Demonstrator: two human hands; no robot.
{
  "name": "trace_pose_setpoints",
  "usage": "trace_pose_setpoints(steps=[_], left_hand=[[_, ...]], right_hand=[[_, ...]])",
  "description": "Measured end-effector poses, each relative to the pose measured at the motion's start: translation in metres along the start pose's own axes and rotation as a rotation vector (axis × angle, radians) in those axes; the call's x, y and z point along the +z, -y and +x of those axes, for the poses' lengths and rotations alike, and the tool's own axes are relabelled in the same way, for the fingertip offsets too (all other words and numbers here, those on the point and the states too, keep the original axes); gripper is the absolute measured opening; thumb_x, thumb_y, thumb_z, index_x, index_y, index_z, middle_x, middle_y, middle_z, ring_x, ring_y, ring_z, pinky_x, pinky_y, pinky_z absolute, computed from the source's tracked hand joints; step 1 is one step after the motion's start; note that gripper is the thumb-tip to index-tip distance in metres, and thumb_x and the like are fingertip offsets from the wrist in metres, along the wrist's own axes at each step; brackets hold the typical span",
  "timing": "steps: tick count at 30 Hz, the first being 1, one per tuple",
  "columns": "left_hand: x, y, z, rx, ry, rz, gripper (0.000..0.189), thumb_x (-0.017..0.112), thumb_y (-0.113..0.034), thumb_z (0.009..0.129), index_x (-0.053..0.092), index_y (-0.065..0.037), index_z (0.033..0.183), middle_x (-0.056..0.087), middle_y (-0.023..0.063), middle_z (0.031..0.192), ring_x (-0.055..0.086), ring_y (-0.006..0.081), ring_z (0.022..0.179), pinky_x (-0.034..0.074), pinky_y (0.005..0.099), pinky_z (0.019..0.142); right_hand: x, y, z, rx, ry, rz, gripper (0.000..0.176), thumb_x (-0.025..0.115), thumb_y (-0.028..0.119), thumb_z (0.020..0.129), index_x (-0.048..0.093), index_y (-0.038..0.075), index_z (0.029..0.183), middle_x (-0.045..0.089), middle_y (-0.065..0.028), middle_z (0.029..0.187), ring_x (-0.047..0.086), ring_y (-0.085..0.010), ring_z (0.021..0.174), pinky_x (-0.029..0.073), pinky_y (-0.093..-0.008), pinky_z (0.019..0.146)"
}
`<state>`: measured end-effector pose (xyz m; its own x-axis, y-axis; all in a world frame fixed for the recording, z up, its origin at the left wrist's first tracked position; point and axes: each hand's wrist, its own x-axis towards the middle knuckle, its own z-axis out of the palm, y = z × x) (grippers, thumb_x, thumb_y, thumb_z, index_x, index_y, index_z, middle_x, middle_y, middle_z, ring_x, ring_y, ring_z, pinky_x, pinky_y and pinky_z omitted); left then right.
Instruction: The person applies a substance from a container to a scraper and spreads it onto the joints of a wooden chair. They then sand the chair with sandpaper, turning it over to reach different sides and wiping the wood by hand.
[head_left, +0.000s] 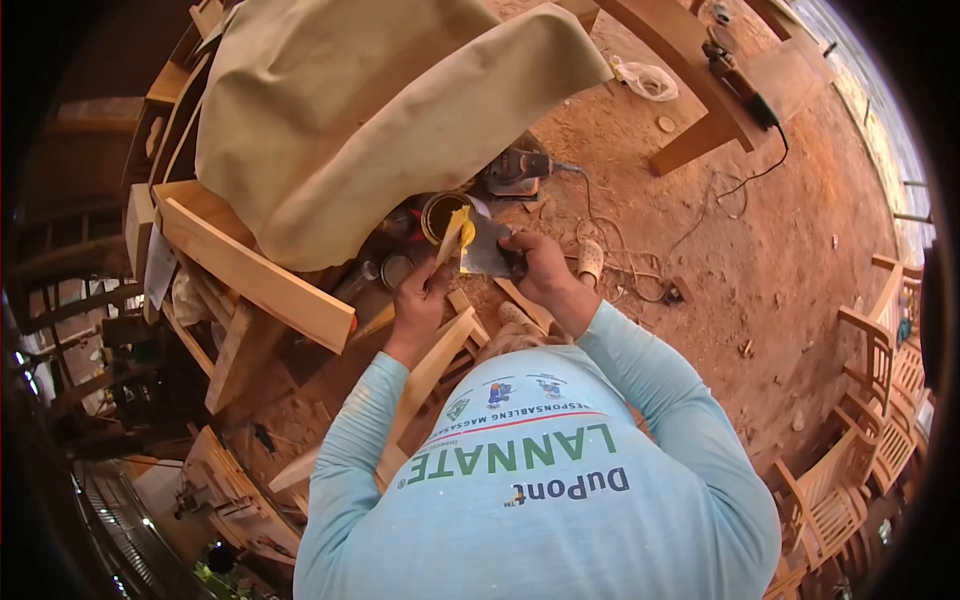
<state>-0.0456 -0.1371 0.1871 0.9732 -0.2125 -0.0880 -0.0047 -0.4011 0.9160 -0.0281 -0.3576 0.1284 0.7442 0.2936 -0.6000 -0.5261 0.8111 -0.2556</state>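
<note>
Gripping a thin stick (447, 248) whose upper end carries yellow paste (461, 226), the left hand (420, 300) sits just left of the frame's centre, its fingers curled tight round the stick. Just to its right, the right hand (535, 265) is clenched on a grey scraper blade (485, 252). The pasted end of the stick meets the blade's upper edge. Both tools are held above an open tin (437, 212), which stands on the cluttered wood just above the hands.

Across the bottom of the frame spreads a pale blue long-sleeved shirt (560, 540). It bears "LANNATE" in large green letters, "DuPont" in dark letters beneath, and above them a small line that seems to read "RESPONSABLENG MAGSASAKA"; the tiny emblems over it are too small to read.

A beige cloth (380, 110) drapes over timber in the upper left, above a pale plank (255, 270). An electric sander (515, 172) lies on the red dirt above the tin. Wooden chairs (860, 440) stand along the right edge.
</note>
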Motion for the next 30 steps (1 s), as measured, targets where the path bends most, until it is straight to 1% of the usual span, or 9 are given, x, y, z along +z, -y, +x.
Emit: trace_pose_setpoints(steps=[1, 4, 7, 13, 16, 19, 22, 28, 30], left_hand=[[0.000, -0.006, 0.001, 0.092, -0.026, 0.104, 0.030, 0.061, -0.013, 0.105, 0.064, -0.001, 0.132, 0.072, 0.0060, 0.112, 0.068, 0.0132, 0.091, 0.055, 0.0284, 0.081], [0.001, -0.006, 0.000, 0.128, -0.068, 0.131, 0.030, 0.062, -0.012, 0.103, 0.066, -0.001, 0.131, 0.074, 0.0085, 0.102, 0.067, 0.0137, 0.086, 0.054, 0.0287, 0.079], [-0.001, 0.001, -0.004, 0.137, -0.055, 0.161, 0.029, 0.061, -0.010, 0.103, 0.067, -0.002, 0.130, 0.075, 0.0081, 0.105, 0.067, 0.0135, 0.088, 0.053, 0.0286, 0.080], [0.004, -0.001, -0.004, -0.101, -0.083, -0.100, 0.033, 0.061, -0.005, 0.101, 0.064, -0.001, 0.134, 0.074, 0.0081, 0.108, 0.066, 0.0128, 0.095, 0.053, 0.0285, 0.084], [0.014, 0.002, 0.004, 0.068, -0.145, -0.092, 0.036, 0.059, -0.001, 0.099, 0.062, 0.000, 0.135, 0.073, 0.0091, 0.111, 0.066, 0.0133, 0.100, 0.052, 0.0279, 0.088], [0.021, -0.018, 0.004, 0.080, -0.169, -0.034, 0.037, 0.058, 0.002, 0.098, 0.062, 0.001, 0.134, 0.072, 0.0101, 0.116, 0.066, 0.0143, 0.105, 0.052, 0.0285, 0.091], [0.024, -0.001, -0.002, -0.042, -0.048, -0.187, 0.036, 0.060, 0.000, 0.098, 0.062, 0.000, 0.134, 0.072, 0.0125, 0.115, 0.067, 0.0187, 0.102, 0.052, 0.0300, 0.090], [0.028, 0.016, -0.012, 0.146, -0.148, 0.123, 0.038, 0.062, -0.012, 0.101, 0.061, -0.003, 0.138, 0.068, 0.0158, 0.108, 0.066, 0.0292, 0.093, 0.052, 0.0341, 0.086], [0.025, -0.009, -0.007, 0.198, -0.174, 0.186, 0.043, 0.061, -0.013, 0.101, 0.058, -0.004, 0.143, 0.065, 0.0173, 0.117, 0.064, 0.0297, 0.098, 0.051, 0.0356, 0.089]], right_hand=[[-0.004, 0.001, 0.004, 0.003, 0.007, 0.002, 0.012, 0.060, 0.003, 0.091, 0.060, 0.005, 0.103, 0.066, -0.0076, 0.095, 0.067, -0.0209, 0.083, 0.060, -0.0382, 0.081], [0.017, 0.021, -0.008, -0.053, -0.044, 0.002, 0.010, 0.060, 0.003, 0.091, 0.061, 0.005, 0.101, 0.067, -0.0065, 0.095, 0.067, -0.0190, 0.083, 0.060, -0.0362, 0.081], [0.036, 0.046, -0.023, -0.129, 0.030, 0.053, 0.013, 0.060, 0.003, 0.091, 0.061, 0.004, 0.103, 0.068, -0.0064, 0.097, 0.068, -0.0188, 0.085, 0.059, -0.0363, 0.081], [0.018, 0.023, -0.023, -0.123, -0.017, -0.045, 0.024, 0.060, 0.001, 0.091, 0.057, 0.005, 0.115, 0.069, -0.0083, 0.107, 0.070, -0.0229, 0.092, 0.060, -0.0394, 0.083], [0.023, 0.002, -0.023, -0.087, 0.033, 0.038, 0.026, 0.062, 0.000, 0.093, 0.056, 0.007, 0.117, 0.069, -0.0081, 0.107, 0.070, -0.0234, 0.094, 0.059, -0.0408, 0.082], [0.024, -0.007, -0.020, -0.061, 0.080, 0.089, 0.024, 0.063, 0.000, 0.094, 0.056, 0.007, 0.117, 0.068, -0.0079, 0.105, 0.069, -0.0229, 0.095, 0.059, -0.0424, 0.083], [0.030, -0.006, -0.019, -0.057, 0.054, 0.104, 0.023, 0.063, 0.001, 0.095, 0.056, 0.007, 0.116, 0.067, -0.0074, 0.106, 0.069, -0.0229, 0.095, 0.059, -0.0429, 0.085], [0.044, 0.024, -0.019, -0.202, 0.120, 0.113, 0.027, 0.062, 0.000, 0.094, 0.057, 0.008, 0.118, 0.067, -0.0058, 0.110, 0.068, -0.0231, 0.101, 0.058, -0.0452, 0.091], [0.051, 0.041, -0.030, -0.219, 0.147, 0.127, 0.029, 0.061, -0.001, 0.094, 0.057, 0.008, 0.121, 0.068, -0.0059, 0.112, 0.068, -0.0236, 0.103, 0.057, -0.0466, 0.094]])
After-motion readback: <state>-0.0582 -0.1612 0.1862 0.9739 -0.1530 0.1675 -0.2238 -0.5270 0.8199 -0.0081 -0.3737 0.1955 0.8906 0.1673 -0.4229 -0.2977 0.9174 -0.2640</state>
